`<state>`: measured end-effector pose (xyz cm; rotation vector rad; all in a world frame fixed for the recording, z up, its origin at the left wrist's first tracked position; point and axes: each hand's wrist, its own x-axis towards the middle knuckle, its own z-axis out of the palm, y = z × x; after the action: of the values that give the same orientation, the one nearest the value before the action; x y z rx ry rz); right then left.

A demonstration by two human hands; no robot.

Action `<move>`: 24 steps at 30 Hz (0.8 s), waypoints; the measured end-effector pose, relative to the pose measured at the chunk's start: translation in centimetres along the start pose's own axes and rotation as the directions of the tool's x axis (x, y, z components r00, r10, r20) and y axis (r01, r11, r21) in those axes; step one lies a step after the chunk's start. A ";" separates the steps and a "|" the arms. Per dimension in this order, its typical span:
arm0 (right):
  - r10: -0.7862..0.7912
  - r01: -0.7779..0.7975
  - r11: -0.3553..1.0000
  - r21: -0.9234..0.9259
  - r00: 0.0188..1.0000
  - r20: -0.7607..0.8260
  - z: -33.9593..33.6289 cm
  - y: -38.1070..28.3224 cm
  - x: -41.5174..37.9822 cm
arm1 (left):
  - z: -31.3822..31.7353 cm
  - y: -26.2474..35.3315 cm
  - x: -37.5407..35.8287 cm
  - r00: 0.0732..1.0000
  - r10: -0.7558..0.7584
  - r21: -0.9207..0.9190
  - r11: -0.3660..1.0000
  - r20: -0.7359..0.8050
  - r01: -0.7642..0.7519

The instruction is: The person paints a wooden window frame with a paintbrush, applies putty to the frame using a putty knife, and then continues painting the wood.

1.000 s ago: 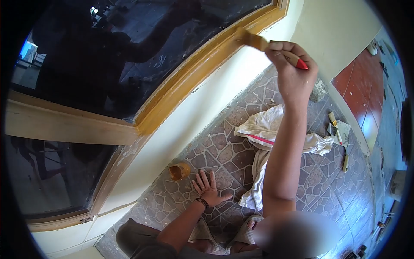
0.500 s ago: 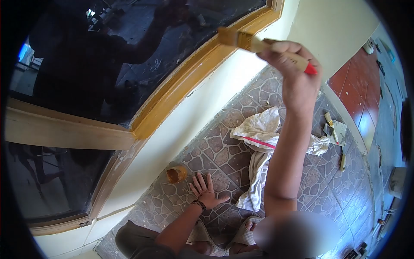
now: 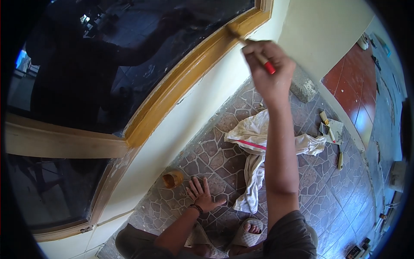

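Note:
My right hand (image 3: pixel 268 73) is raised and grips a paintbrush (image 3: pixel 250 44) with a red-tipped handle. Its bristles touch the yellow-brown wooden window frame (image 3: pixel 185 75) near the frame's upper right corner. My left hand (image 3: pixel 201 194) lies flat on the stone-patterned floor tiles (image 3: pixel 224 155), fingers spread, holding nothing. A small open tin of brown paint (image 3: pixel 172 178) stands just left of that hand, close to the cream wall.
A crumpled white cloth (image 3: pixel 254 146) with a pink stripe lies on the floor under my right arm. Scrapers and paper (image 3: pixel 330 129) lie further right. Dark window glass (image 3: pixel 108 64) reflects a person. My sandalled foot (image 3: pixel 250 228) is below.
The brush has come down from the glass onto the frame near its corner, and my right hand has moved left and turned. My left hand stays flat on the floor.

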<state>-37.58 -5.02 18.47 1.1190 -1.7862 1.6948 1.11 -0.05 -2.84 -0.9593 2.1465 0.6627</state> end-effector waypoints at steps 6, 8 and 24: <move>0.457 -0.499 0.551 0.669 0.851 0.260 -2.4 -0.9 1.2 | 0.1 0.0 0.1 1.000 0.002 -0.004 1.000 -0.030 -0.002; 0.459 -0.508 0.430 0.746 0.835 0.304 -2.3 2.0 2.0 | 0.1 0.0 0.1 1.000 0.003 -0.005 1.000 -0.022 -0.003; 0.367 -0.397 0.814 0.423 0.917 0.155 -2.6 0.1 1.8 | 0.4 -0.2 0.3 1.000 0.006 0.015 1.000 -0.017 -0.006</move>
<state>-39.31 -2.95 20.19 1.0419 -1.7996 2.4359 1.22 -0.01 -3.35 -0.9543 2.1676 0.6430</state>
